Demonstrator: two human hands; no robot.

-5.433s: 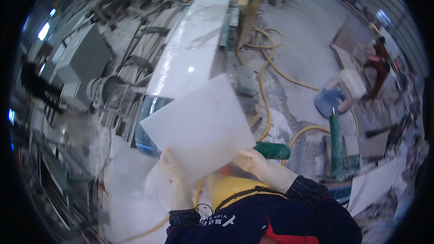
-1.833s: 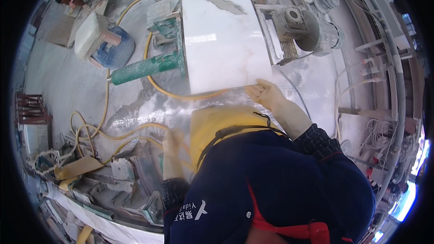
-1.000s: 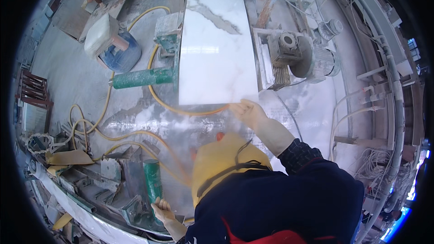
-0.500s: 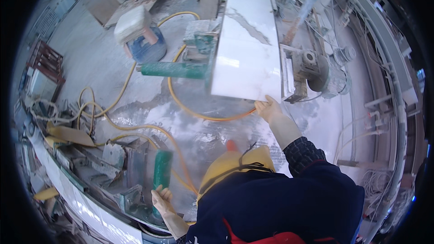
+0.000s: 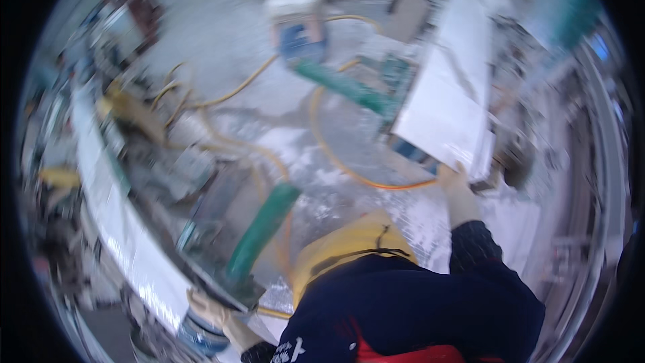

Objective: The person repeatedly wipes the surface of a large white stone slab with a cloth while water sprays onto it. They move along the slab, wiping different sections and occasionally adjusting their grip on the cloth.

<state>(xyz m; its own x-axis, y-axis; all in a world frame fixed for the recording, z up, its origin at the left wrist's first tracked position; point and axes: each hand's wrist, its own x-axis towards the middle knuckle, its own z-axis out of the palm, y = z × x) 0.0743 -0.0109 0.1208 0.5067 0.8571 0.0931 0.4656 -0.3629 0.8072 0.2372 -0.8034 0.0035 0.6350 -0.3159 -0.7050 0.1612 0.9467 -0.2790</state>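
Observation:
In a pale glove, my right hand (image 5: 453,178) grips the near edge of a long white slab with grey veining (image 5: 440,111), fingers at its lower edge. The slab lies on a machine bed running away from me. My left hand (image 5: 207,308), also gloved, is at the near end of a second long white strip-like slab (image 5: 127,235) on the left. Its fingertips meet or nearly meet that slab's edge; blur hides how they are bent. Beside my left hand slants a green roller (image 5: 262,232). A yellow apron (image 5: 356,238) covers my front.
A yellow hose (image 5: 336,165) loops over the dusty wet floor between the slabs. Another green roller (image 5: 346,87) juts from the right-hand machine. Farther off stands a blue drum (image 5: 302,40) with a white block-like top. Metal parts (image 5: 195,168) clutter the left side.
The view has swung left and blurred. My left hand has moved from beside the green roller to the end of the left slab. My right hand stays at the right slab's near edge.

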